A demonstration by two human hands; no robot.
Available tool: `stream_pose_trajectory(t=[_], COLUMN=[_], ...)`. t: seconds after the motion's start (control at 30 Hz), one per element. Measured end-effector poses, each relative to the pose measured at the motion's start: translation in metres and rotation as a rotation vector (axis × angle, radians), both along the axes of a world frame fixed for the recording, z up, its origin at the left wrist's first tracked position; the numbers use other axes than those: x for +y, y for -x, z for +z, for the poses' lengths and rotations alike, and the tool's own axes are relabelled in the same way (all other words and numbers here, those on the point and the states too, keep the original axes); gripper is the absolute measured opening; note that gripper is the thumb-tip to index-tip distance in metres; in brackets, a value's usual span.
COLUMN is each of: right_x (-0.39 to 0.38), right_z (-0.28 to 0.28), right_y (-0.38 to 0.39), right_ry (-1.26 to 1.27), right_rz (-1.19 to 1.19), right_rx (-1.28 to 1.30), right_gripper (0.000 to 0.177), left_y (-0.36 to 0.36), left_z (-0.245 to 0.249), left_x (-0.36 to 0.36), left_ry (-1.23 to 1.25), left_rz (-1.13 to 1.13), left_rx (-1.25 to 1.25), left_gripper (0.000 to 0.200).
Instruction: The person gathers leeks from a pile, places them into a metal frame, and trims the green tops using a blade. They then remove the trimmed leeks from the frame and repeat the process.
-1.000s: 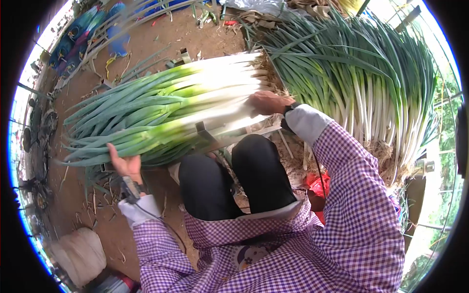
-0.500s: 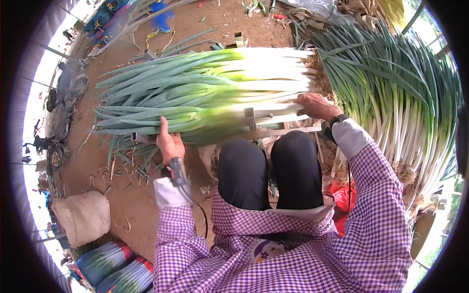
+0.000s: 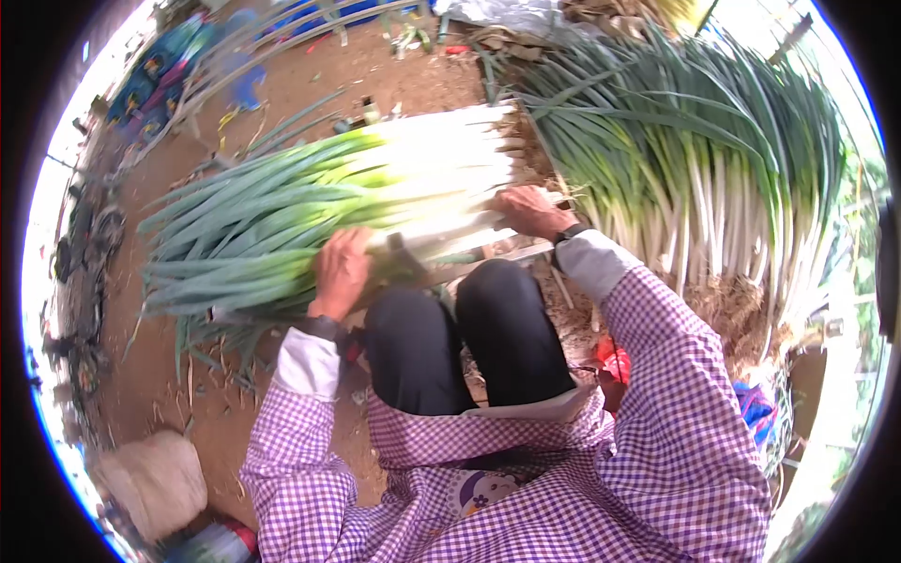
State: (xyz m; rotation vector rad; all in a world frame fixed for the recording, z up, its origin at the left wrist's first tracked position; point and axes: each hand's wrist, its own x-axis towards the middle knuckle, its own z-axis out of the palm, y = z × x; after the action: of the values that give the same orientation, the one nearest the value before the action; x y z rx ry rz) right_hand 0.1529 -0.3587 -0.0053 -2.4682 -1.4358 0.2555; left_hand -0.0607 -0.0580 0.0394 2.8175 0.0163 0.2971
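Note:
A wide layer of leeks (image 3: 282, 208) lies across a low metal rack in front of my knees, green leaves to the left and white stems to the right. My left hand (image 3: 343, 270) rests on the near edge of the layer, its fingers curled over stalks where green turns pale; it is slightly blurred. Near the root ends, my right hand (image 3: 537, 212) has its fingers wrapped round white stems at the near side. A metal upright (image 3: 405, 255) of the rack stands between the hands.
A large heap of leeks (image 3: 713, 178) lies to the right, roots toward me. A pale sack (image 3: 155, 483) sits at lower left. Red plastic (image 3: 614, 360) lies beside my right knee. Loose leaves and scraps litter the dirt floor (image 3: 131, 375).
My left hand has gone from open, thumb raised at the leaf side, to curled over the stalks farther right. My right hand stays at the root ends. The view has shifted and tilted.

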Motion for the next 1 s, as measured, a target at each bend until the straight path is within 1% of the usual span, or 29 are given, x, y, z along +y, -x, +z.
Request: stream_pose_trajectory(t=[0.07,0.1,0.2,0.27,0.33,0.37,0.4,0.43,0.5,0.57,0.6,0.63,0.67,0.73,0.77,0.87,1.0], right_x=[-0.005,-0.006,-0.005,-0.002,-0.006,-0.006,-0.005,-0.006,-0.009,-0.006,-0.005,-0.005,-0.005,-0.004,-0.006,-0.006,-0.005], right_z=[-0.003,-0.004,-0.007,-0.001,-0.01,-0.014,-0.023,-0.032,-0.037,-0.042,-0.041,-0.04,-0.039,-0.037,-0.037,-0.039,-0.04], right_y=[0.008,0.011,0.016,0.018,0.018,0.017,0.015,0.014,0.014,0.011,0.011,0.013,0.012,0.015,0.014,0.014,0.017], right_ry=[-0.071,-0.11,-0.236,-0.113,-0.186,-0.212,-0.24,-0.233,-0.286,-0.291,-0.238,-0.27,-0.305,-0.276,-0.262,-0.282,-0.232], right_rz=[-0.039,-0.034,-0.012,-0.079,-0.045,-0.064,-0.085,-0.104,-0.075,-0.045,-0.061,-0.046,-0.028,-0.075,-0.036,-0.027,-0.062], right_rx=[-0.041,-0.056,-0.095,-0.006,-0.065,-0.022,-0.061,-0.047,-0.069,-0.098,-0.075,-0.092,-0.113,-0.101,-0.115,-0.145,-0.124], right_gripper=[0.017,0.017,0.022,0.022,0.021,0.02,0.02,0.02,0.024,0.024,0.025,0.024,0.023,0.02,0.02,0.02,0.022], left_y=[-0.002,-0.001,0.002,0.0,0.001,0.001,-0.001,-0.001,-0.001,-0.004,-0.002,0.0,-0.001,-0.005,-0.005,-0.001,-0.004], left_z=[-0.011,0.004,-0.016,-0.024,-0.031,-0.032,-0.035,-0.036,-0.042,-0.061,-0.069,-0.076,-0.08,-0.086,-0.089,-0.096,-0.094], left_x=[0.002,-0.007,-0.006,-0.003,-0.002,-0.002,-0.003,-0.003,0.0,0.008,0.011,0.014,0.017,0.021,0.02,0.023,0.018], left_ry=[-0.072,-0.026,-0.177,-0.231,-0.274,-0.293,-0.311,-0.326,-0.351,-0.442,-0.457,-0.471,-0.463,-0.437,-0.415,-0.378,-0.387], left_rz=[-0.063,-0.059,-0.031,-0.024,-0.005,0.008,0.015,0.027,0.044,-0.021,-0.027,-0.033,-0.019,0.006,0.017,0.017,0.087], left_rx=[-0.14,-0.02,-0.024,-0.022,0.005,0.027,0.043,0.065,0.103,-0.098,-0.124,-0.15,-0.11,-0.095,-0.115,-0.186,-0.098], left_gripper=[0.033,0.03,0.033,0.034,0.034,0.034,0.034,0.034,0.034,0.035,0.035,0.035,0.035,0.035,0.035,0.034,0.036])
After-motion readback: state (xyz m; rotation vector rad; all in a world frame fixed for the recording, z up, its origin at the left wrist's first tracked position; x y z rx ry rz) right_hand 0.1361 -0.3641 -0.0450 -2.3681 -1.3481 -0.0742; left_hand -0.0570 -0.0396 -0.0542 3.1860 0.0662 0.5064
